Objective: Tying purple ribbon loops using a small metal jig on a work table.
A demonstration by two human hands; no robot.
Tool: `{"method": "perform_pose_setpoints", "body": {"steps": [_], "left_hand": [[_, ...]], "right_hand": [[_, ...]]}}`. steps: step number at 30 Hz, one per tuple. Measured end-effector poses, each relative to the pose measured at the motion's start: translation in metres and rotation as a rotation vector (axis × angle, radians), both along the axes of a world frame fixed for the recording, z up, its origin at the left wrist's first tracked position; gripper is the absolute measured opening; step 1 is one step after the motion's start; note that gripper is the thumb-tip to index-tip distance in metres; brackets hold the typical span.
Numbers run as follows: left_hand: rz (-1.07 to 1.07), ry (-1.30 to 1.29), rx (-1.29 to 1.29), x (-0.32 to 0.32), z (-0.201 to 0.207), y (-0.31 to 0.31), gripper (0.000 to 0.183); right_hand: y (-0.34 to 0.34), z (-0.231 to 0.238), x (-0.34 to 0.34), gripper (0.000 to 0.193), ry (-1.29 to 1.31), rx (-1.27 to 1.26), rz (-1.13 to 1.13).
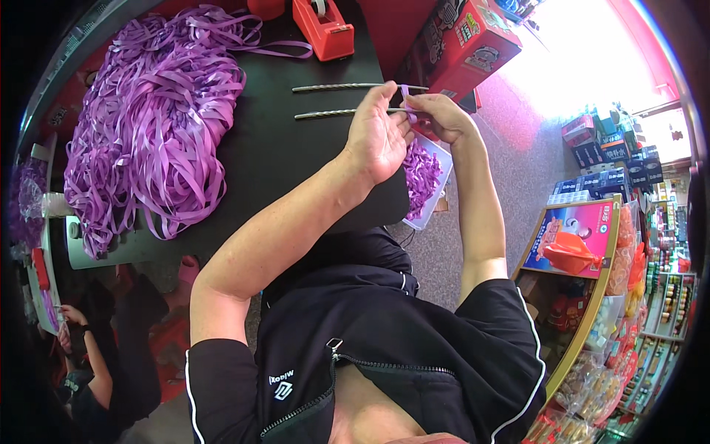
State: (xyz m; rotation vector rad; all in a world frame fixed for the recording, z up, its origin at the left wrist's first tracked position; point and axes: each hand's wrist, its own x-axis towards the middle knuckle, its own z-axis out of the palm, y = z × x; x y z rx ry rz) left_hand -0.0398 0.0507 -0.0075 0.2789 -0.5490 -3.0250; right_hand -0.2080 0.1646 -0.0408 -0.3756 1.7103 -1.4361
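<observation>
Two thin twisted metal rods point(325, 114) lie side by side, reaching past the right edge of the black table. Near their right ends a purple ribbon point(404, 92) runs across from one rod to the other. My right hand point(445, 118) pinches the ribbon by the nearer rod. Beside it, my left hand point(377, 140) has its palm turned up and its thumb apart from its slightly bent fingers; it lies against the rods, and I see nothing gripped in it. Below both hands, a white bin point(446, 166) holds many short purple ribbon pieces point(421, 177).
A large heap of purple ribbon point(163, 118) covers the left of the black table point(274, 166). A red tape dispenser point(325, 33) and red carton point(470, 44) stand at the back. Shelves of goods point(651, 296) line the right. Another person's hand point(72, 314) works at lower left.
</observation>
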Motion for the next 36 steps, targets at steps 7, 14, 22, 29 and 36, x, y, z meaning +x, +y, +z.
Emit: {"method": "perform_pose_setpoints", "body": {"steps": [7, 14, 22, 29, 36], "left_hand": [[-0.107, -0.068, -0.641, 0.037, 0.038, -0.025, 0.046], [0.213, 0.061, -2.630, 0.041, 0.007, -0.078, 0.059], [0.081, -0.016, -2.670, 0.041, -0.013, -0.087, 0.068], [0.044, -0.028, -2.687, 0.037, -0.010, -0.082, 0.070], [0.081, -0.003, -2.668, 0.034, -0.007, -0.082, 0.070]], "right_hand": [[0.010, 0.001, -0.012, 0.039, 0.686, -0.128, -0.309], [-0.014, 0.017, 0.005, 0.037, 0.090, -0.122, 0.088], [-0.013, 0.014, -0.005, 0.036, 0.038, -0.156, 0.064], [0.082, -0.005, -0.051, 0.038, 0.152, -0.086, -0.131], [0.130, -0.169, -0.083, 0.046, 0.631, 0.494, -0.157]]}}
